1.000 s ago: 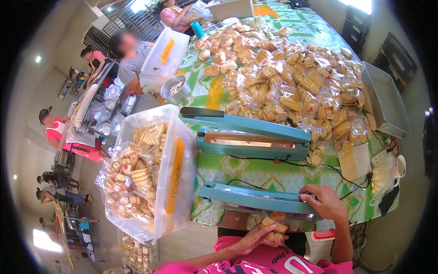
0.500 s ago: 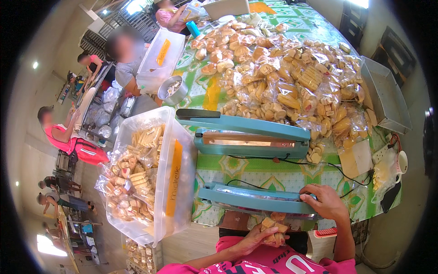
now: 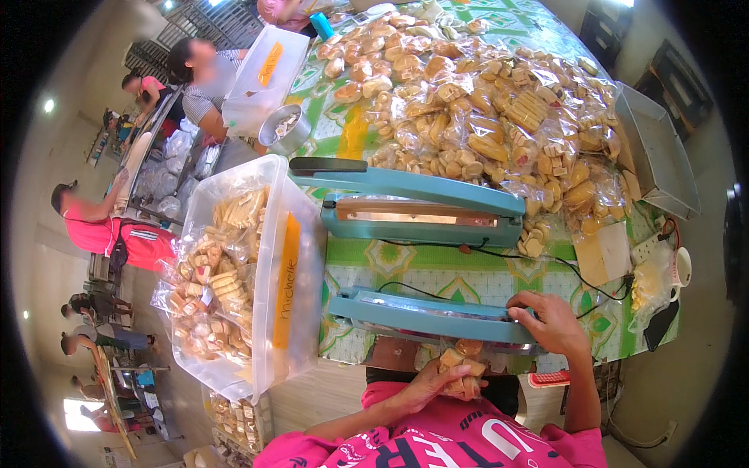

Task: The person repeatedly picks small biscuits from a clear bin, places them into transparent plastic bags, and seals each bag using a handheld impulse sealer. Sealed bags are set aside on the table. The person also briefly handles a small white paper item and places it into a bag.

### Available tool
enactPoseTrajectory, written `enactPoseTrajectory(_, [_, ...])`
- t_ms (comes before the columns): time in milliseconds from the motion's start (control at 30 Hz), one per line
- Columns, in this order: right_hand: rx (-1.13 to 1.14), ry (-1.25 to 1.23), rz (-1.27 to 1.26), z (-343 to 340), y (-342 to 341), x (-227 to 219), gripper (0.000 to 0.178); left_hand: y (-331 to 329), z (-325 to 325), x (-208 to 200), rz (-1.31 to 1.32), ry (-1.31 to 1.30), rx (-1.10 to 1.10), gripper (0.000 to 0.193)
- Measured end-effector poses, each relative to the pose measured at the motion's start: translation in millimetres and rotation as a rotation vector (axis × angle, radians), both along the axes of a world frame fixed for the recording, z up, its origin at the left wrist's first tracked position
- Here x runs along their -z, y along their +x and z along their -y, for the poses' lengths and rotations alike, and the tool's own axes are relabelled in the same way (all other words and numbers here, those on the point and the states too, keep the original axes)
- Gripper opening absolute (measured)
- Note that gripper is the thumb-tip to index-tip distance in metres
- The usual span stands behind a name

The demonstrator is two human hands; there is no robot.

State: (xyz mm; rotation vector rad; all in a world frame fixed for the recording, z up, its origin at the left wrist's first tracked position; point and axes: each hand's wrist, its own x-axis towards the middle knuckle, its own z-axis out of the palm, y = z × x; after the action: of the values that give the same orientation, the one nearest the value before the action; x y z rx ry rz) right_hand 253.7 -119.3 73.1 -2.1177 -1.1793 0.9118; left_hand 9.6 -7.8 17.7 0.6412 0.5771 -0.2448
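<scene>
A blue bag heat sealer (image 3: pixel 413 312) lies along the near edge of the table with its long arm down. My right hand (image 3: pixel 555 324) is closed over the right end of that arm, thumb and fingers on it. Just in front of the sealer, my left hand (image 3: pixel 421 388) holds a clear bag of bread pieces (image 3: pixel 460 363), its fingers wrapped round the lower part. The bag's top reaches up to the sealer, and the jaws hide its mouth. Behind it stands a second blue sealer (image 3: pixel 437 222) with its arm raised, untouched by either hand.
A clear plastic bin (image 3: pixel 269 312) of bagged bread stands left of the sealers. Beyond them spreads a heap of bagged bread (image 3: pixel 499 117). A metal tray (image 3: pixel 659 156), a white mug (image 3: pixel 681 267) and black cords are on the right. Far left, a person (image 3: pixel 207 86) sits by another bin (image 3: pixel 265 78).
The whole view has shifted a little, so the table sits higher and further left in it. Both hands keep the same hold on the sealer and the bag.
</scene>
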Motion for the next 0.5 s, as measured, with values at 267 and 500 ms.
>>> enactPoseTrajectory(267, [0.118,0.118,0.200,1,-7,3,0.029,1,2,11,0.044,0.038,-0.030,0.056])
enactPoseTrajectory(500, [0.245,0.340,0.500,2,-28,-51,0.018,1,-2,18,0.145,0.060,0.036,0.056])
